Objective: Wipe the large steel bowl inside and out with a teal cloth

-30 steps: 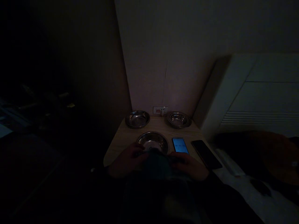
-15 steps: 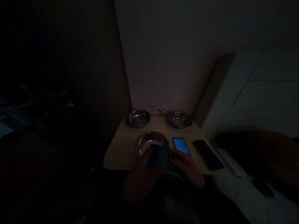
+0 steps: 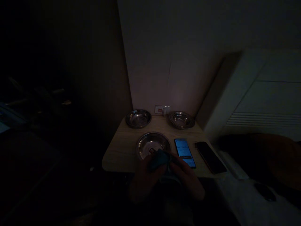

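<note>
In the dim light my left hand [image 3: 147,175] is closed on a dark teal cloth [image 3: 160,158], bunched up at the near rim of a metal dish [image 3: 142,146]. My right hand [image 3: 184,174] grips the same cloth from the other side, fingers bent around its edge. A small dark label [image 3: 152,151] shows on the dish's bottom. The cloth's lower part hangs into shadow and its full shape is hidden.
Metal dishes stand at the table's back left [image 3: 138,119] and, nested, back right [image 3: 181,121]. A lit phone [image 3: 184,153] and a dark phone [image 3: 210,157] lie on the wooden table [image 3: 117,153]. Behind is a wall socket [image 3: 162,110].
My hands have drawn closer together and the cloth between them is gathered into a smaller bunch. More of the dish and the lit phone now shows.
</note>
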`<act>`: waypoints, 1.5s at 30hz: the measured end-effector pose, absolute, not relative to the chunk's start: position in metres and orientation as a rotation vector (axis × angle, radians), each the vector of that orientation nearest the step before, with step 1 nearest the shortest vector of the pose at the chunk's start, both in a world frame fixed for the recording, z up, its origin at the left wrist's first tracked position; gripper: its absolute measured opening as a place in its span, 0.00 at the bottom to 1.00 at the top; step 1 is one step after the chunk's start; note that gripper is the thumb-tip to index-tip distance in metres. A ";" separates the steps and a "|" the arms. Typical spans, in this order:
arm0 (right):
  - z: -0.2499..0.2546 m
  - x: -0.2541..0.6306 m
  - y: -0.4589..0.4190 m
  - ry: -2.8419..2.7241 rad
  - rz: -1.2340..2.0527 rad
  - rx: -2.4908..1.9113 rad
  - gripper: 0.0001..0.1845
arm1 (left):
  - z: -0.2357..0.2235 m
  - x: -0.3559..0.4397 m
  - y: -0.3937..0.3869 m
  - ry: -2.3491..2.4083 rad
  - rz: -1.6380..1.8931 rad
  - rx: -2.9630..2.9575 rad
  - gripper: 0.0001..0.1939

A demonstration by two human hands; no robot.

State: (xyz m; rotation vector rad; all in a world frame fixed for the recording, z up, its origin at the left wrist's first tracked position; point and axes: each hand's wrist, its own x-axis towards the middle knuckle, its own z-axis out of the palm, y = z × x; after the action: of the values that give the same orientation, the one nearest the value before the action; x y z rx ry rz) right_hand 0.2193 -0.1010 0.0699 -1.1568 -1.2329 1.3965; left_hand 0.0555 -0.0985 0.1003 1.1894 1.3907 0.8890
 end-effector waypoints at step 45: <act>0.059 0.206 -0.013 -2.375 -0.150 -1.545 0.24 | 0.026 0.004 -0.025 1.542 1.020 1.110 0.23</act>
State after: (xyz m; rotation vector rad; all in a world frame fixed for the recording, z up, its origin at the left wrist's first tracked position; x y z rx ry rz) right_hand 0.2060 -0.0134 0.0588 -1.5448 -2.3748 -0.1501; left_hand 0.0045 -0.0253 0.0261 1.1105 1.5424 1.0200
